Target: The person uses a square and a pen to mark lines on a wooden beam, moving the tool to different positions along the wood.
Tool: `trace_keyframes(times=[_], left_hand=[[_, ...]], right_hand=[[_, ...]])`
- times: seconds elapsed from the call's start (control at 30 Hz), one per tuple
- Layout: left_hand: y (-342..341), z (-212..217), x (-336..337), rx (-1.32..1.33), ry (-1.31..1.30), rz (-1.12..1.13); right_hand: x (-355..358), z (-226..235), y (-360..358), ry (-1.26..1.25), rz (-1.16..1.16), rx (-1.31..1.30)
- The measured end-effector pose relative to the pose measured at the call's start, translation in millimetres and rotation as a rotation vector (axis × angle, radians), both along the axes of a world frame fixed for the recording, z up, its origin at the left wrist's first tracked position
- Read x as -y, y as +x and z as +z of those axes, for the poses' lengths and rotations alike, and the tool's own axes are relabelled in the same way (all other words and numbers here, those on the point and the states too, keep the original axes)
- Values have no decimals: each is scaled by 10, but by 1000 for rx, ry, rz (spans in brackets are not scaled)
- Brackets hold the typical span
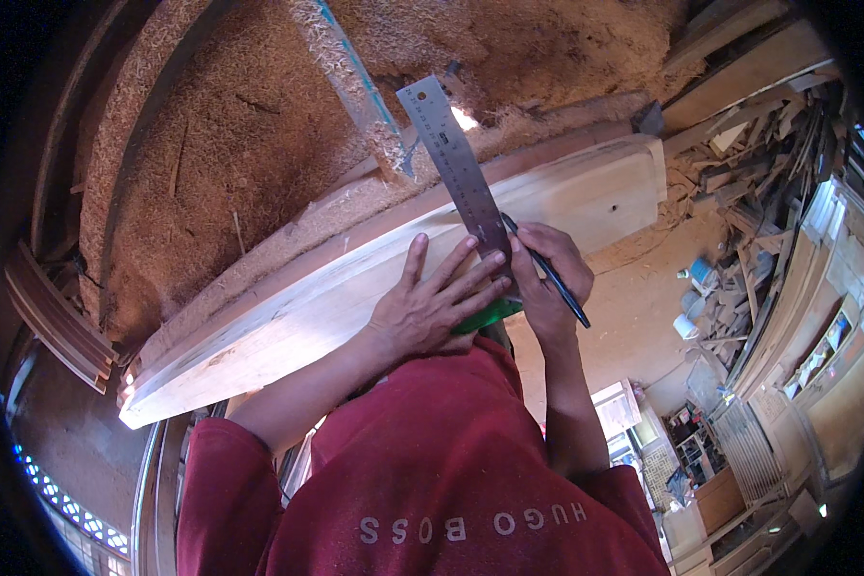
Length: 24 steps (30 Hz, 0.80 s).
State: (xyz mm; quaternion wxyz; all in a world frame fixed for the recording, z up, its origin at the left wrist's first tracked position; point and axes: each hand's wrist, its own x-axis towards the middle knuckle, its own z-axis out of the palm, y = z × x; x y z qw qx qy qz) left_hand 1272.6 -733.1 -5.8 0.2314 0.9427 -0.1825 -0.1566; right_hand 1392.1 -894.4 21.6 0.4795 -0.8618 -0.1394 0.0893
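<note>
A long pale wooden board (288,312) lies slantwise in front of me, its near edge against my body. Across it rests a try square (449,158) with a steel ruled blade pointing away from me; its green stock (491,315) sits at the board's near edge. My left hand (418,300) lies flat over board and square, fingers spread, with fingertips on the blade. My right hand (555,278) pinches a dark slim pen (564,286) at the blade's right edge. The pen's upper end tilts back toward me; its tip is close to the blade and the board.
Beyond the board, wood shavings (230,163) lie in a heap, with a shavings-covered beam (350,86) across them. Curved wood strips (62,317) stand at left. On the right are piled offcuts (739,288), white-and-blue containers (698,276) and leaning planks (787,331).
</note>
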Motion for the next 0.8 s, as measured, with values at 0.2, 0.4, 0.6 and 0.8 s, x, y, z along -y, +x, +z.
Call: trace_keyframes(times=[0.2, 0.4, 0.6, 0.8], left_hand=[[11, 29, -10, -14, -12, 3], [9, 36, -42, -61, -77, -13], [7, 48, -38, -10, -89, 15], [-91, 114, -63, 92, -97, 38]], right_hand=[[298, 301, -77, -158, 63, -164], [23, 290, 343, -264, 184, -265], [-525, 330, 738, -42, 147, -179], [164, 375, 216, 181, -300, -205]])
